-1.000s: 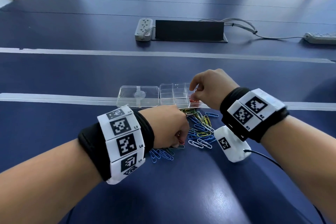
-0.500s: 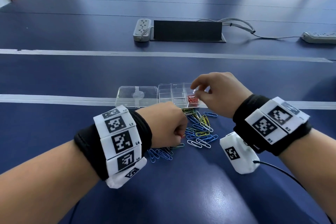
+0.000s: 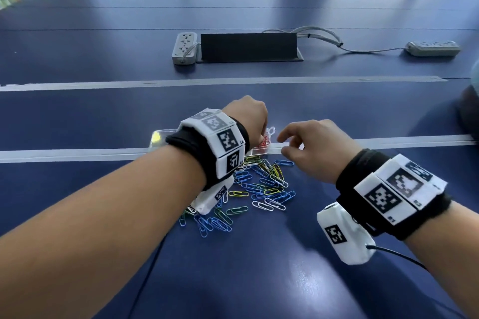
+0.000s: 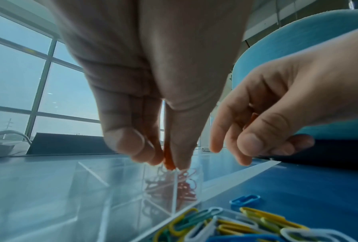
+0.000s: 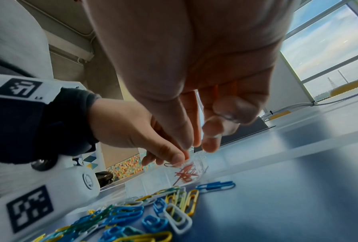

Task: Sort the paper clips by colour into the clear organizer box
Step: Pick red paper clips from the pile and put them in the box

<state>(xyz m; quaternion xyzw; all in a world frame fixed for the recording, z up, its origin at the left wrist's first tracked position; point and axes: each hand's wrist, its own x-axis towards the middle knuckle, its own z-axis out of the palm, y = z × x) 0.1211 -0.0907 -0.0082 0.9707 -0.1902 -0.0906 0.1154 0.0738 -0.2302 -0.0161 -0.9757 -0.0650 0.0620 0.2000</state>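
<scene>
A clear organizer box (image 3: 259,152) lies just beyond a loose pile of blue, yellow, green and white paper clips (image 3: 261,186). Red clips (image 4: 184,185) fill its near right compartment. My left hand (image 3: 248,122) hovers over that compartment and hides most of the box; its thumb and fingers pinch a red paper clip (image 4: 169,161) just above the red ones. My right hand (image 3: 285,146) hangs just right of the box with loosely curled fingers (image 4: 248,142) and holds nothing.
The box's open lid (image 3: 156,137) shows left of my left wrist. The pile (image 5: 173,211) lies on a blue table (image 3: 259,267). A pale strip (image 3: 388,141) crosses the table under the box. Power strips (image 3: 184,47) and a black panel (image 3: 247,46) sit far back.
My left hand has risen from the pile and moved forward over the box with a red clip. My right hand has drawn back to the right from the red compartment.
</scene>
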